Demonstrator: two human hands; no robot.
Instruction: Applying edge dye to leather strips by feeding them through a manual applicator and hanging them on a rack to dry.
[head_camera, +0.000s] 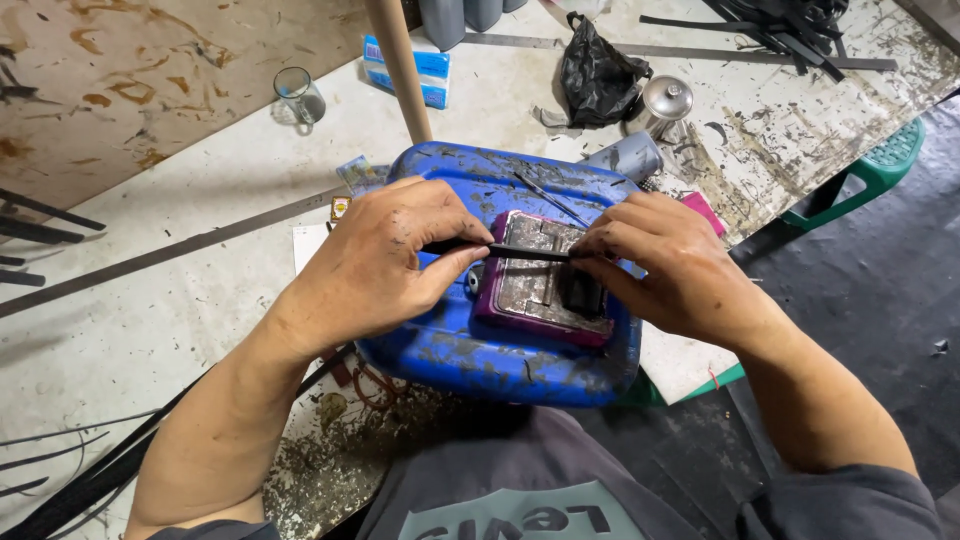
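In the head view, at mid-frame, your left hand (385, 260) and right hand (655, 265) each pinch one end of the thin black strip (530, 253); keep it taut and level over the purple block (540, 285) on the blue jerrycan (500, 350). The strip looks narrow, dark and straight, and both hands are grimy.

slab (540, 285) on jerrycan (470, 345), glass (298, 95) behind left

It is a workshop: a stained worktable (150, 300) with black strips (780, 25) and scraps (330, 450) around the hands.
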